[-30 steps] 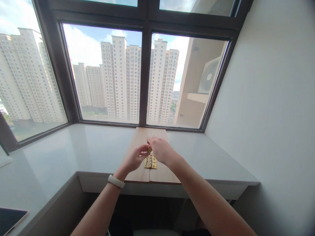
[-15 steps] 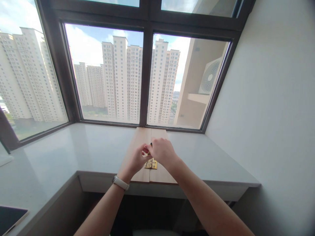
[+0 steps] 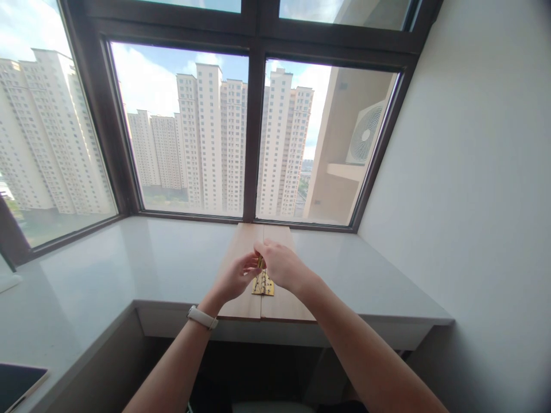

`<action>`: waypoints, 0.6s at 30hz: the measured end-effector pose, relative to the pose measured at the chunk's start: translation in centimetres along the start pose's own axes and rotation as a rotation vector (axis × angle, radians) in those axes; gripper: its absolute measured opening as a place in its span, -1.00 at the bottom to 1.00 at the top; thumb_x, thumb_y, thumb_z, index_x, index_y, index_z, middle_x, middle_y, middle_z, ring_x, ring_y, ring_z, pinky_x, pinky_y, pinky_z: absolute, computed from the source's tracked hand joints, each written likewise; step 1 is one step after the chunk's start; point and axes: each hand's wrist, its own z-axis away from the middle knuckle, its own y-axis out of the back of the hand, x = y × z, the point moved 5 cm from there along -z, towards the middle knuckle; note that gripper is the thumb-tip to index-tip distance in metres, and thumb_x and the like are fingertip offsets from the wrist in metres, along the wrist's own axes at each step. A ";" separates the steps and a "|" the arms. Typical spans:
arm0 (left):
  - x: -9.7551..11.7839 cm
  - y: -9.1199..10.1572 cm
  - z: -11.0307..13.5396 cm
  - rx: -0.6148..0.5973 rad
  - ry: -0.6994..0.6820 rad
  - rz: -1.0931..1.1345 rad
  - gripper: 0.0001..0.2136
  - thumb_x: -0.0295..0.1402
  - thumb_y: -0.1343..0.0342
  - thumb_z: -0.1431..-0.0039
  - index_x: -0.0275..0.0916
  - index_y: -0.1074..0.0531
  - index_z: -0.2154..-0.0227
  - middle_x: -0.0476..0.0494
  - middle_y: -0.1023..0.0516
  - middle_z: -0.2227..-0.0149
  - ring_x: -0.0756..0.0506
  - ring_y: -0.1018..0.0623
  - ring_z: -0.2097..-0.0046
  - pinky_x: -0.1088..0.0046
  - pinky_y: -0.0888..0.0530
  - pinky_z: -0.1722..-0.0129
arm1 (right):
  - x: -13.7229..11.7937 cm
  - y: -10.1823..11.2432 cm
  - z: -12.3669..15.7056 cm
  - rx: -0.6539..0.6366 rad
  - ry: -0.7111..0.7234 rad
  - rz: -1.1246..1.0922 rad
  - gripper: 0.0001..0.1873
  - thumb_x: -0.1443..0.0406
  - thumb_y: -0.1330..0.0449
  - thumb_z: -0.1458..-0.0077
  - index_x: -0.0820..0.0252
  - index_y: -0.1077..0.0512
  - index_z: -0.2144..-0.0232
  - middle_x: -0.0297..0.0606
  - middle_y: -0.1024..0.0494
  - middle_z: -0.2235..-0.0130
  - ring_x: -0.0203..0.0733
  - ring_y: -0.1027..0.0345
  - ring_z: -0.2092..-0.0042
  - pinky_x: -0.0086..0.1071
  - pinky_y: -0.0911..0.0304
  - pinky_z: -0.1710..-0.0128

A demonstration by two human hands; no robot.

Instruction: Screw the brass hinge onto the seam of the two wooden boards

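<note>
A brass hinge lies across the seam of two wooden boards on the white sill. My right hand is closed above the hinge's far end, gripping a small tool whose yellowish handle peeks out between my hands. My left hand, with a pale wristband, curls its fingertips against the same spot, pinched at the tool or hinge top. What the fingertips hold is mostly hidden.
White L-shaped sill runs under dark-framed windows. A white wall rises at the right. A dark tablet-like object lies at the lower left edge. An open gap lies below the sill front.
Both hands dipped slightly toward me over the hinge half a second ago, then rose back; they now sit much as one second ago. The hinge has not moved.
</note>
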 end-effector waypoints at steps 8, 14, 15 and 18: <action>0.4 0.2 0.0 0.184 -0.041 -0.184 -0.83 -0.27 -0.26 -0.13 -0.22 -0.42 0.31 -0.06 -0.55 0.35 -0.06 -0.55 0.28 0.42 -0.48 0.26 | 0.2 0.3 -0.1 0.126 -0.212 0.066 -0.67 0.05 -0.06 -0.34 0.17 -0.40 0.11 -0.13 -0.58 0.25 -0.05 -0.49 0.19 -0.33 -0.19 0.26; 0.7 0.0 0.0 0.148 -0.026 -0.198 -0.81 -0.28 -0.26 -0.13 -0.18 -0.45 0.22 -0.09 -0.60 0.25 -0.11 -0.58 0.17 0.37 -0.51 0.19 | -0.2 0.2 -0.3 0.093 -0.202 0.102 -0.79 0.20 -0.04 -0.35 0.15 -0.42 0.15 -0.13 -0.59 0.23 -0.08 -0.49 0.17 -0.35 -0.18 0.25; 0.6 0.0 0.0 0.116 -0.018 -0.159 -0.78 -0.27 -0.25 -0.15 -0.17 -0.46 0.17 -0.12 -0.60 0.19 -0.13 -0.59 0.12 0.33 -0.52 0.14 | -0.2 0.2 -0.2 0.086 -0.177 0.098 -0.83 0.24 -0.07 -0.32 0.15 -0.42 0.14 -0.14 -0.58 0.21 -0.10 -0.48 0.17 -0.37 -0.18 0.26; 0.0 0.2 0.0 0.032 0.003 -0.032 -0.71 -0.24 -0.21 -0.21 -0.16 -0.46 0.03 -0.20 -0.60 0.07 -0.17 -0.59 0.01 0.21 -0.52 0.00 | -0.1 0.1 -0.1 0.066 -0.097 0.084 -0.82 0.38 -0.14 -0.22 0.13 -0.39 0.12 -0.19 -0.55 0.17 -0.14 -0.44 0.14 -0.40 -0.15 0.25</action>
